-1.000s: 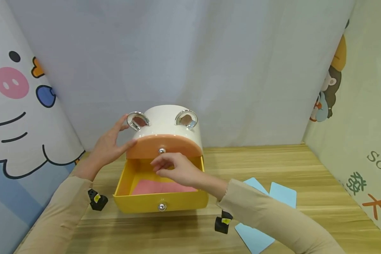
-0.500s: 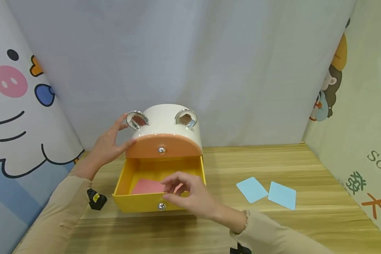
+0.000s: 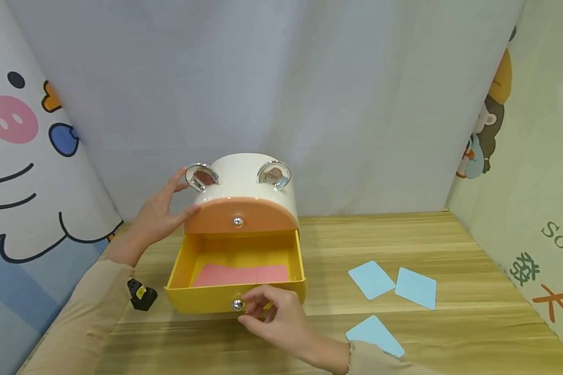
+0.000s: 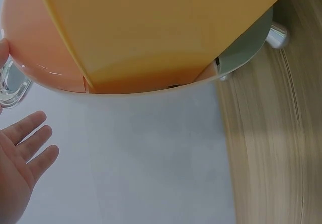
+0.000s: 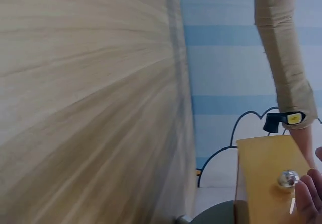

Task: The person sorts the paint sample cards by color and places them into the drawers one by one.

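A white rounded storage box (image 3: pixel 240 177) with silver ring-shaped ears stands on the wooden table. Its orange upper drawer (image 3: pixel 216 217) is in, while the yellow lower drawer (image 3: pixel 194 300) is pulled out, with pink cards (image 3: pixel 222 276) lying flat inside. My left hand (image 3: pixel 156 213) steadies the box's left side, thumb on the orange edge and a fingertip by the left ear; the left wrist view shows its other fingers straight. Loosely bent, my right hand (image 3: pixel 283 323) is at the right of the yellow drawer's silver knob (image 3: pixel 237 304), its index fingertip close to it and the thumb lower, apart.
Three light blue cards lie on the table right of the box: one card (image 3: pixel 371 280), another card (image 3: pixel 416 288), and a nearer card (image 3: pixel 376 336) by the right sleeve. A grey-white curtain (image 3: pixel 356 130) hangs behind; printed cloth walls flank both sides.
My right hand has drawn back out of the yellow drawer, down to its front by the knob, uncovering the pink cards and the nearest blue card. The left hand stays on the box.
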### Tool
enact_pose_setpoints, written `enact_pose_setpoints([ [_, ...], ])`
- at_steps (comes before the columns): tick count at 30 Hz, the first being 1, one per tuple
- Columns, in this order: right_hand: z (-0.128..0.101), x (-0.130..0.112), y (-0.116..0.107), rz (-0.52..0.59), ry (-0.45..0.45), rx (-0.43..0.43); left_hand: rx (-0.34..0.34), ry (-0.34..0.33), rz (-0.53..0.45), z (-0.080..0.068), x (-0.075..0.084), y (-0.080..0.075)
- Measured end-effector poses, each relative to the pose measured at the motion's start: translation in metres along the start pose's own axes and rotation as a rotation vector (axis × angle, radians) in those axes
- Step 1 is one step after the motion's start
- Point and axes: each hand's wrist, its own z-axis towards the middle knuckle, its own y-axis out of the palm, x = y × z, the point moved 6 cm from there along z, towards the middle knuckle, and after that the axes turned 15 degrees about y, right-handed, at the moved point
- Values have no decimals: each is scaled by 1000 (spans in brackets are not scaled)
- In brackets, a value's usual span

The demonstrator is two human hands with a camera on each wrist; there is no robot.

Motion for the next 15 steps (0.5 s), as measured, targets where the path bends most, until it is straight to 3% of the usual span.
enact_pose_setpoints([
  [7,-1,9,10,-146,-68,62,14,13,2,0,0,0],
  [15,3,12,16,-178,-122,113,23,21,0,0,2,-1],
])
